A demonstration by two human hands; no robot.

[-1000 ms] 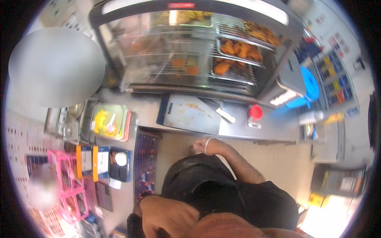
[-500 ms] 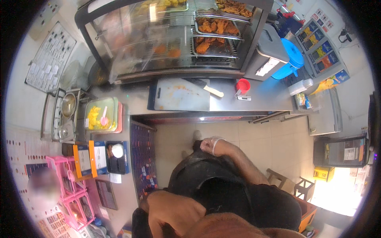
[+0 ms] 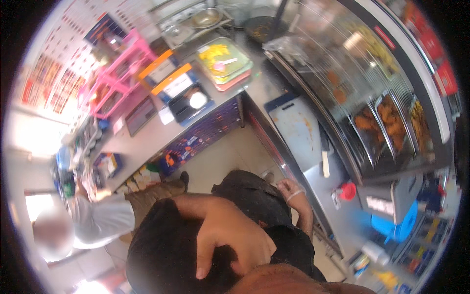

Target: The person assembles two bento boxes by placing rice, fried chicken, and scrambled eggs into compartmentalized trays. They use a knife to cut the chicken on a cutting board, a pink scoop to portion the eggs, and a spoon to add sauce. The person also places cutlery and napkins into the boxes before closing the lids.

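Your left hand (image 3: 230, 240) lies flat against your dark shirt (image 3: 161, 250) near the bottom of the view, fingers loosely curled and holding nothing. Your right hand (image 3: 290, 190) hangs at your side in a thin clear glove, fingers narrow and empty, just beside the steel counter (image 3: 313, 181). On that counter, to the far right, lie 1 cutting board (image 3: 296, 128), a knife (image 3: 325, 159) and a red cup (image 3: 347, 191). Another person (image 3: 103, 215) stands on the left.
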